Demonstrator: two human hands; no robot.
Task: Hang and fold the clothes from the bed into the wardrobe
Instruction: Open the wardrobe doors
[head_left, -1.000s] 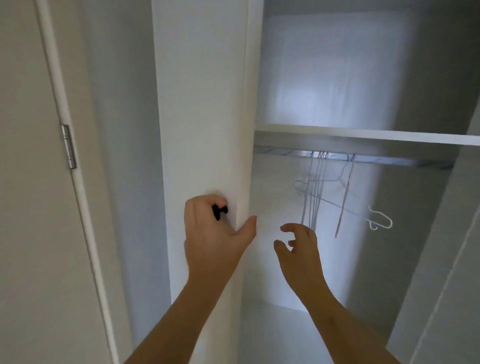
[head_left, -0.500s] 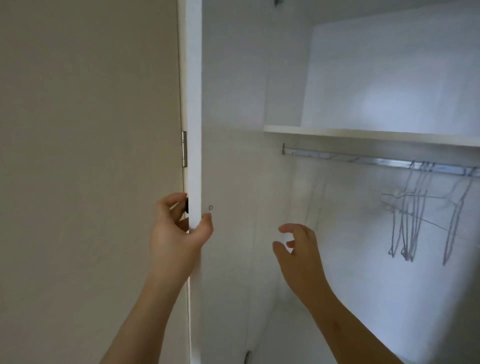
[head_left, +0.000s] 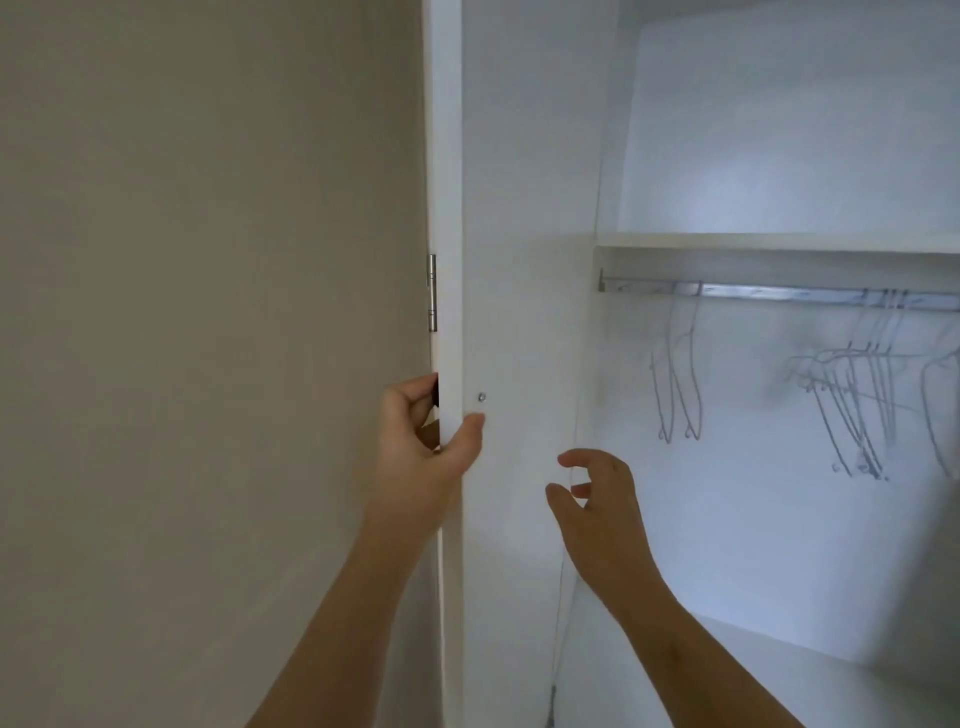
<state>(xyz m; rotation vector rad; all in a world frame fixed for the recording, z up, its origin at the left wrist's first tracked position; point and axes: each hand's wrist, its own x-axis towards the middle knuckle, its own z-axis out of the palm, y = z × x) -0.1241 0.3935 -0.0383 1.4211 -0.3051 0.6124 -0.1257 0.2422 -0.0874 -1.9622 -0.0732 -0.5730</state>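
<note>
Head view, left hand (head_left: 421, 441) gripping flat white door (head_left: 519, 208), wire hangers (head_left: 878, 364)

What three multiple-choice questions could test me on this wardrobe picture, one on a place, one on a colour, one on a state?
1. Where do the hangers hang? A. on the rail under the shelf B. on a wall hook C. on the floor
2. What colour is the door? A. brown B. white C. black
3. The right hand is: A. holding a shirt B. gripping a hanger C. empty
Answers: 1 A, they hook over the rail below the shelf; 2 B, the door the left hand grips is white; 3 C, its fingers curl loosely round nothing.
</note>
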